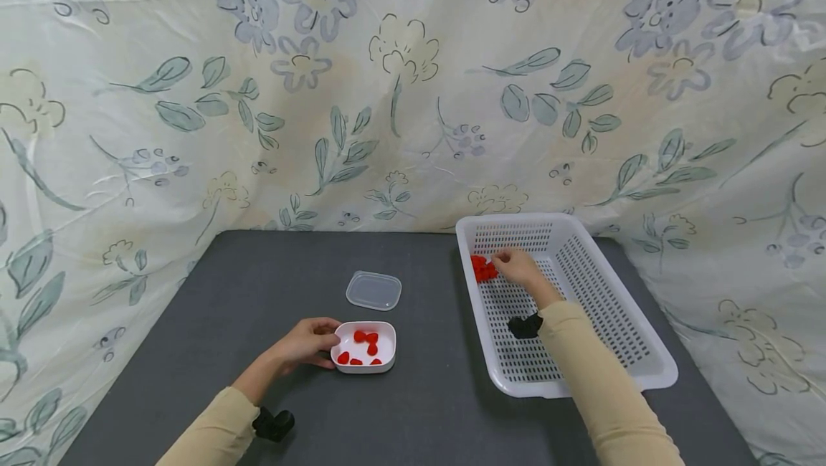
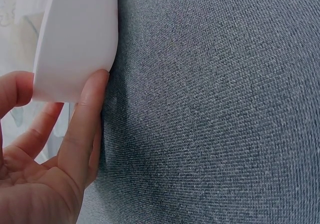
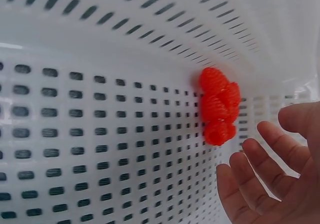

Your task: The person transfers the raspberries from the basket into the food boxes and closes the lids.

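In the head view, a small white container [image 1: 363, 368] stands on the dark table with several red berries [image 1: 372, 350] inside. At its left end my left hand [image 1: 308, 342] holds it, and the left wrist view shows fingers and thumb around the end of the white container [image 2: 80, 39]. My right hand [image 1: 518, 265] reaches into a white perforated basket [image 1: 622, 301]. Beside it, several red raspberries [image 3: 217, 107] lie clustered against the basket wall. The fingers of my right hand [image 3: 280, 169] are spread and loosely bent, apart from the raspberries, with nothing visible between them.
A clear, rounded lid [image 1: 374, 290] lies on the table [image 1: 277, 272] behind the container. The basket takes up the table's right side. A flower-patterned cloth [image 1: 413, 165] hangs behind the table and along its sides.
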### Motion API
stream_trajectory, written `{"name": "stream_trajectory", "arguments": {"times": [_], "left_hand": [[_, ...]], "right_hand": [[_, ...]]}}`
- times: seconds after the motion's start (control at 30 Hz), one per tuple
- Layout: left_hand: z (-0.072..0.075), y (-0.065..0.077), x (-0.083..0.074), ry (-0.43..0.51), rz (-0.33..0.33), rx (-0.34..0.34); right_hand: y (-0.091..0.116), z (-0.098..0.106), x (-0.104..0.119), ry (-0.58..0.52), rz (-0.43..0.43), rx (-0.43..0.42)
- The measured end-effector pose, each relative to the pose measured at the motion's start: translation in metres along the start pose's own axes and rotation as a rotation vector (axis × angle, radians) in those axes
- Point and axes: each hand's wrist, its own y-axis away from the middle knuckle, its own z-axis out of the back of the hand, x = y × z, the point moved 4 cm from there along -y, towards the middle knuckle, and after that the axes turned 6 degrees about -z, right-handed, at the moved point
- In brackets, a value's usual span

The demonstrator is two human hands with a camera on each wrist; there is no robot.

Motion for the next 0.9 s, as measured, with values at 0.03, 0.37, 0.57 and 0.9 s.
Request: {"name": "stream_trajectory", "arguments": {"times": [0.03, 0.37, 0.57, 0.9], "left_hand": [[0.0, 0.0, 0.0, -0.001, 0.002, -0.003], [0.0, -0.003, 0.002, 0.007, 0.007, -0.013], [0.0, -0.003, 0.003, 0.002, -0.003, -0.006], [0.001, -0.001, -0.001, 0.0, 0.001, 0.001]], "right_hand": [[-0.001, -0.001, -0.001, 0.002, -0.005, 0.002], [-0.007, -0.01, -0.008, 0.081, 0.014, 0.016], [-0.009, -0.015, -0.013, 0.109, -0.013, 0.026], [-0.005, -0.016, -0.015, 0.124, -0.069, 0.04]]}}
